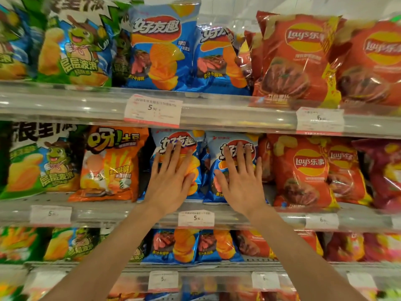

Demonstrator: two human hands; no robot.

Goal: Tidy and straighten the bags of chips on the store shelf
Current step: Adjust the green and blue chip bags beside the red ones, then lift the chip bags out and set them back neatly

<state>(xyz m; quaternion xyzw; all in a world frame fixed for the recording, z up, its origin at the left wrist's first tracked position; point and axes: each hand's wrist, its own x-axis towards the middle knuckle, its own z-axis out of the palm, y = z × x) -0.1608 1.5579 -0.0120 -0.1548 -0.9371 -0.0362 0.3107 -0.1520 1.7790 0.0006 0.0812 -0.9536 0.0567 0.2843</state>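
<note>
Two blue chip bags stand side by side on the middle shelf point(134, 210). My left hand point(171, 179) lies flat with fingers spread on the front of the left blue bag point(195, 148). My right hand point(240, 181) presses flat, fingers straight, on the right blue bag point(217, 148). Both bags stand upright. The palms hide their lower fronts.
An orange chip bag point(110, 164) stands left of my hands, red bags point(303, 172) to the right. Green bags point(41, 161) fill the far left. The shelf above holds blue bags point(162, 46) and red bags point(297, 59). Price tags point(196, 218) hang on the shelf rails.
</note>
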